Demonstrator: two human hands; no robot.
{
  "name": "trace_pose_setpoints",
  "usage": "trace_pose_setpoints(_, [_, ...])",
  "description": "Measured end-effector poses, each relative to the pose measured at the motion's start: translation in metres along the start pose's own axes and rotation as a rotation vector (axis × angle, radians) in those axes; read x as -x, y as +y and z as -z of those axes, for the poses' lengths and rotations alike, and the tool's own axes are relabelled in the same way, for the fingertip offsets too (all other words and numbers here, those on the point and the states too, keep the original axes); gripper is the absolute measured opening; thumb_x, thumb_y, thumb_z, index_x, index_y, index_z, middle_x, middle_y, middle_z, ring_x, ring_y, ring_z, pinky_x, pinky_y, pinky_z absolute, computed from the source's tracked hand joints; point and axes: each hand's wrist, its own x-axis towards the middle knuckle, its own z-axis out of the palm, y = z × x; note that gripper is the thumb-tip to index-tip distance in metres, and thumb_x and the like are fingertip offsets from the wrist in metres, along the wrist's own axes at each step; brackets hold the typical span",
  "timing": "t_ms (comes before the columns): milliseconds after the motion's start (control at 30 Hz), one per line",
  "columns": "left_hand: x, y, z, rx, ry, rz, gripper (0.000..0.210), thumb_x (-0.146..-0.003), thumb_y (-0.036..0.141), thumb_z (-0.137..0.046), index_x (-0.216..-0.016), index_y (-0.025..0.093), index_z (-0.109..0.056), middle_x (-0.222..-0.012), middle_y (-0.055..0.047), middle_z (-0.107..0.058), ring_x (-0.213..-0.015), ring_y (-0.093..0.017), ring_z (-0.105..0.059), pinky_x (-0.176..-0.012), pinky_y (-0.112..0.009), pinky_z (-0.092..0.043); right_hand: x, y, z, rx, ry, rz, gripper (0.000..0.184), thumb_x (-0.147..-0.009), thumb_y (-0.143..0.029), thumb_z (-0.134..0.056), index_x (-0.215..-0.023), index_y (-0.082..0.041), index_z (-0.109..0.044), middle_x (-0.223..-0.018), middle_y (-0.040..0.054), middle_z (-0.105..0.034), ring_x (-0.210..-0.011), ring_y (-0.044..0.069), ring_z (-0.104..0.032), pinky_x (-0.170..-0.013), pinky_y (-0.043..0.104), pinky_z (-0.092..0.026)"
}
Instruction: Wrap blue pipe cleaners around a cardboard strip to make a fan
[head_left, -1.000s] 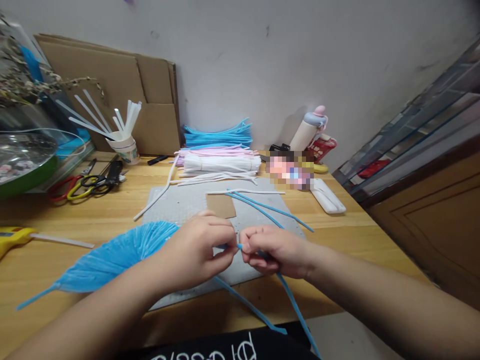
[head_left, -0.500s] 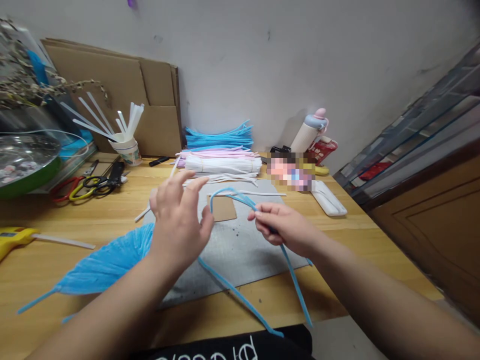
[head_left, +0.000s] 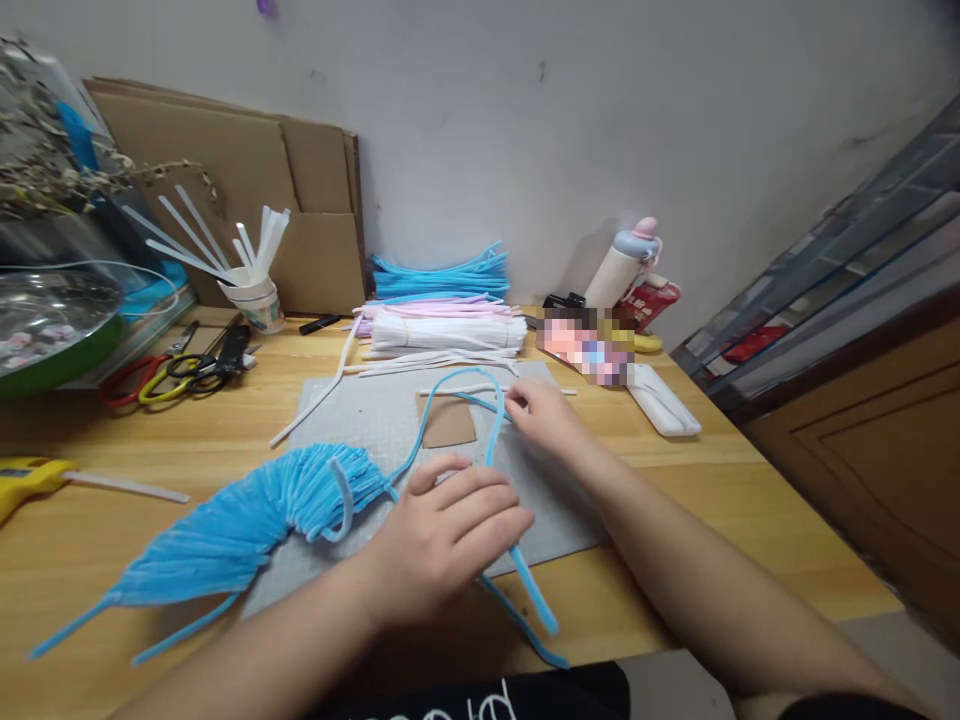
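A curved blue bundle (head_left: 217, 530), wound from fuzzy pipe cleaners, lies on the left side of the grey mat (head_left: 555, 520). Loose ends stick out at both of its tips. From its right end a long blue pipe cleaner (head_left: 427, 400) arches up and over in a loop. My right hand (head_left: 551, 420) is closed in a pinch on a blue strand at the right of this loop. My left hand (head_left: 450, 525) is open, fingers stretched to the right across the strands. Its thumb is partly hidden, and the loop's descending strand passes behind its fingers.
A cardboard square (head_left: 448, 425) lies on the mat. Behind are bundles of white (head_left: 450, 332), pink and blue pipe cleaners (head_left: 442, 275). Scissors (head_left: 195, 370), a cup of glue sticks (head_left: 255, 300) and a yellow glue gun (head_left: 30, 480) stand left; a bottle (head_left: 619, 265) and white case (head_left: 664, 400) right.
My left hand has moved right and down, uncovering the wound blue bundle. My right hand has shifted slightly up, and the loop now stands taller between the hands.
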Motion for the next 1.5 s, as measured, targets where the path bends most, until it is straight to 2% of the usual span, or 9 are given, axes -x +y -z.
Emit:
trace_pose_setpoints(267, [-0.005, 0.007, 0.018, 0.398, 0.18, 0.382, 0.035, -0.084, 0.004, -0.047, -0.112, 0.022, -0.061, -0.114, -0.009, -0.061, -0.105, -0.02, -0.056, -0.089, -0.038, -0.046, -0.006, 0.026, -0.034, 0.227, 0.031, -0.014, 0.012, -0.083, -0.019, -0.051, -0.083, -0.015, -0.062, -0.092, 0.0112, -0.06, -0.09, 0.022, -0.05, -0.083, 0.033, -0.033])
trace_pose_setpoints(400, [-0.025, 0.002, 0.046, 0.564, 0.599, 0.738, 0.031, -0.091, 0.01, -0.043, -0.106, 0.03, -0.063, -0.1, -0.001, -0.066, -0.101, -0.017, -0.059, -0.098, -0.039, -0.042, -0.009, 0.026, -0.017, 0.208, 0.038, -0.054, 0.018, -0.083, -0.013, -0.045, -0.089, -0.015, -0.062, -0.084, 0.0096, -0.063, -0.079, 0.02, -0.054, -0.073, 0.029, -0.036])
trace_pose_setpoints(467, [-0.033, -0.005, 0.06, 0.702, 0.845, 0.753, 0.033, -0.09, 0.008, -0.044, -0.107, 0.03, -0.061, -0.09, 0.002, -0.065, -0.092, -0.015, -0.06, -0.096, -0.037, -0.044, -0.01, 0.025, -0.002, 0.172, 0.071, -0.08, 0.027, -0.084, -0.012, -0.042, -0.105, -0.014, -0.059, -0.081, 0.0077, -0.064, -0.073, 0.019, -0.055, -0.067, 0.028, -0.038])
trace_pose_setpoints(567, [-0.04, -0.014, 0.077, 0.845, 0.957, 0.682, 0.03, -0.084, 0.0, -0.049, -0.096, 0.023, -0.065, -0.082, 0.002, -0.058, -0.079, -0.01, -0.054, -0.079, -0.025, -0.047, -0.007, 0.015, 0.022, 0.121, 0.176, -0.083, 0.034, -0.087, -0.017, -0.041, -0.119, -0.014, -0.055, -0.088, 0.0083, -0.065, -0.079, 0.019, -0.058, -0.071, 0.028, -0.04])
trace_pose_setpoints(700, [-0.037, -0.011, 0.078, 0.787, 0.562, 0.698, 0.03, -0.095, 0.034, -0.042, -0.091, 0.019, -0.068, -0.072, -0.001, -0.052, -0.064, -0.011, -0.044, -0.058, -0.024, -0.04, 0.014, -0.026, 0.043, -0.131, 0.349, 0.068, 0.022, -0.087, -0.032, -0.051, -0.088, -0.017, -0.066, -0.08, 0.0049, -0.065, -0.077, 0.018, -0.057, -0.069, 0.028, -0.04])
trace_pose_setpoints(800, [-0.032, -0.001, 0.065, 0.676, 0.158, 0.752, 0.034, -0.095, 0.04, -0.04, -0.081, 0.022, -0.066, -0.071, -0.001, -0.056, -0.065, -0.012, -0.049, -0.06, -0.025, -0.04, 0.041, -0.065, 0.044, -0.436, 0.131, 0.112, 0.019, -0.085, -0.033, -0.056, -0.084, -0.017, -0.066, -0.069, 0.001, -0.059, -0.064, 0.013, -0.052, -0.059, 0.025, -0.039])
trace_pose_setpoints(867, [-0.031, 0.004, 0.057, 0.673, 0.039, 0.792, 0.027, -0.094, 0.036, -0.043, -0.08, 0.022, -0.061, -0.071, 0.0, -0.057, -0.066, -0.012, -0.051, -0.06, -0.024, -0.041, 0.058, -0.084, 0.04, -0.629, 0.005, 0.085, 0.02, -0.084, -0.031, -0.057, -0.097, -0.018, -0.065, -0.065, -0.0012, -0.056, -0.058, 0.011, -0.049, -0.054, 0.024, -0.039])
trace_pose_setpoints(1200, [-0.024, 0.006, 0.044, 0.739, 0.15, 0.912, 0.013, -0.09, 0.03, -0.051, -0.082, 0.021, -0.05, -0.065, 0.004, -0.049, -0.059, -0.01, -0.046, -0.054, -0.022, -0.039, 0.078, -0.101, 0.026, -0.893, -0.005, 0.088, 0.012, -0.08, -0.03, -0.064, -0.082, -0.019, -0.068, -0.057, -0.0032, -0.052, -0.049, 0.008, -0.042, -0.044, 0.021, -0.034])
trace_pose_setpoints(1500, [-0.023, 0.008, 0.043, 0.729, 0.272, 0.906, 0.009, -0.087, 0.03, -0.057, -0.084, 0.022, -0.054, -0.069, 0.003, -0.051, -0.059, -0.009, -0.046, -0.053, -0.022, -0.039, 0.082, -0.11, 0.023, -0.879, 0.014, 0.193, 0.005, -0.083, -0.02, -0.059, -0.083, -0.019, -0.064, -0.07, -0.0007, -0.06, -0.063, 0.01, -0.054, -0.057, 0.022, -0.044])
